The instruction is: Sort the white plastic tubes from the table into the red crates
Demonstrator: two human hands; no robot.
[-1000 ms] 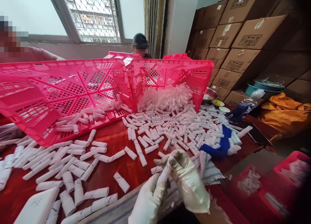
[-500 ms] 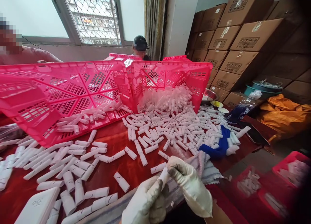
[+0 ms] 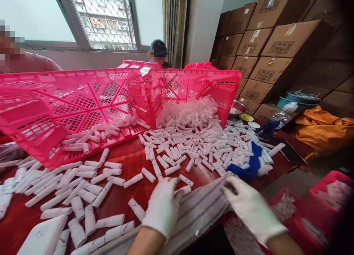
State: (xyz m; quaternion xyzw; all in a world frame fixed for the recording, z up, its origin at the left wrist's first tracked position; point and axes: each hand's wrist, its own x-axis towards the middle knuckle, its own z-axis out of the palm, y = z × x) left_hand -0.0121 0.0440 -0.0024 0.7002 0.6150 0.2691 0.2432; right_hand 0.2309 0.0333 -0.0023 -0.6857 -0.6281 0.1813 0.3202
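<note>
Over the near edge of a glossy dark-red table, the left hand in a white knit glove is hanging palm down, its index finger and thumb parting around a gap. One short white cylindrical tube is lying at that gap, beside the thumb, its left end disappearing behind the glove; whether the fingers are touching it, I cannot tell. A second white tube with a thin dark line is resting just beyond the fingertips, apart from them, and a slanting white tube is lying by the outer side of the hand. The right hand, also white-gloved, is curling its fingers at the far edge of a grey striped cloth, with no tube showing at its fingertips; whether it is gripping the cloth, I cannot tell. The cloth is running along the table edge beneath both hands. Farther back, a dense heap of white tubes is spilling from a bright pink plastic lattice crate tipped on its side, and a crumpled blue cloth is lying against the heap's right side. More loose white tubes are covering the table's left part, beside a white rectangular device with digits on its face.
</note>
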